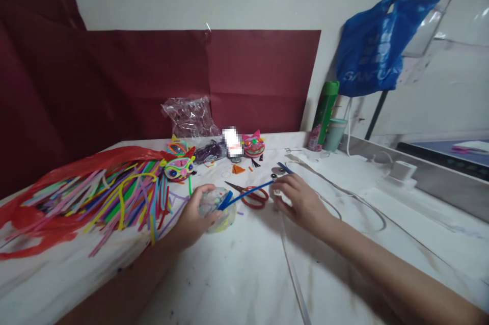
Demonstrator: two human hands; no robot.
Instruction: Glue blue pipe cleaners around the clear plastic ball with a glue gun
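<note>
My left hand (198, 217) is wrapped around a pale, see-through rounded piece (222, 220) with yellowish patches; its exact kind is unclear. A blue pipe cleaner (250, 192) runs from that piece to my right hand (300, 200), whose fingers pinch its far end. Part of the blue strand shows folded beside my left thumb. Behind the strand lie scissors (256, 200) with red handles, resting on the table and touched by neither hand. A short blue piece (284, 167) shows just beyond my right knuckles.
Many coloured pipe cleaners (126, 187) lie on a red plastic bag (87, 159) at the left. Decorated animal heads, one yellow (178, 168) and one pink (253, 145), sit behind. Cables (359, 195), a green can (323, 116) and a cup (335, 135) stand or lie at right.
</note>
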